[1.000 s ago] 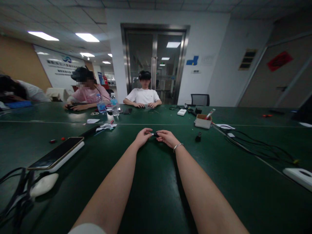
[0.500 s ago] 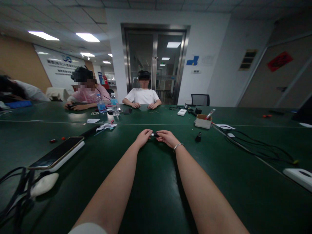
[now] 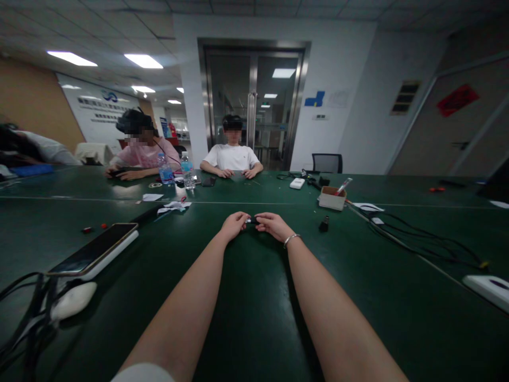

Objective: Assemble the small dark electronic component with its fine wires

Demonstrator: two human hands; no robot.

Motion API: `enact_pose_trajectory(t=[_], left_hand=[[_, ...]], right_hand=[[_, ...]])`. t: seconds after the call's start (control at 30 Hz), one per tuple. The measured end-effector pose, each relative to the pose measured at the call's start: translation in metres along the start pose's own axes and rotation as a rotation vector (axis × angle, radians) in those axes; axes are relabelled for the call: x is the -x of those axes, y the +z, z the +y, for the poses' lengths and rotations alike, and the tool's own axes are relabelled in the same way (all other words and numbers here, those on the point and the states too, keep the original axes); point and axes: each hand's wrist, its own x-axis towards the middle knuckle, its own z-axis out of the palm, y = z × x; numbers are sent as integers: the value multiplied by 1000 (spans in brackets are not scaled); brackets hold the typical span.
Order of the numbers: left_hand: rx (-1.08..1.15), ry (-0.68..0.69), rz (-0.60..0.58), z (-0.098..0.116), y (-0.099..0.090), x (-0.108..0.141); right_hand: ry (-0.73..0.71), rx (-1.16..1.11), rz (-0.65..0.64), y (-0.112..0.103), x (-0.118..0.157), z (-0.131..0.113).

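Straight ahead over the green table [image 3: 254,297], a small black piece with a silver end [image 3: 251,220] is pinched between my two hands; its exact kind is too small to make out. My left hand [image 3: 234,226] is closed on the silver end. At the black end, my right hand [image 3: 273,225] grips with fingertips pressed together, a bracelet around its wrist. The fingers cover much of the piece. A separate small black object [image 3: 324,224] stands on the table to the right of my right hand.
Left of my arms are a phone [image 3: 97,246] on a white block, cables [image 3: 37,313] and a white mouse-shaped object [image 3: 75,300]. A small box [image 3: 332,200] and loose cables [image 3: 429,241] lie to the right. Two water bottles [image 3: 187,172] stand near people seated opposite.
My hands and the small piece stay almost where they were. The person opposite has shifted their head and hands slightly.
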Motion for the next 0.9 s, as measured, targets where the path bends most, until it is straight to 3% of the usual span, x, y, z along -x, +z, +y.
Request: enact_pose_trajectory(t=[0.13,0.3,0.53,0.9], left_hand=[[-39,-7,-14,-2,0,-1],[59,-71,49,4,1,1],[106,-4,80,13,1,7],[123,9,43,4,3,4]], right_hand=[[-2,4,-10,1,1,-1],[-5,-11,19,1,-1,0],[-5,-20,14,-1,-1,1],[12,-11,17,1,1,-1]])
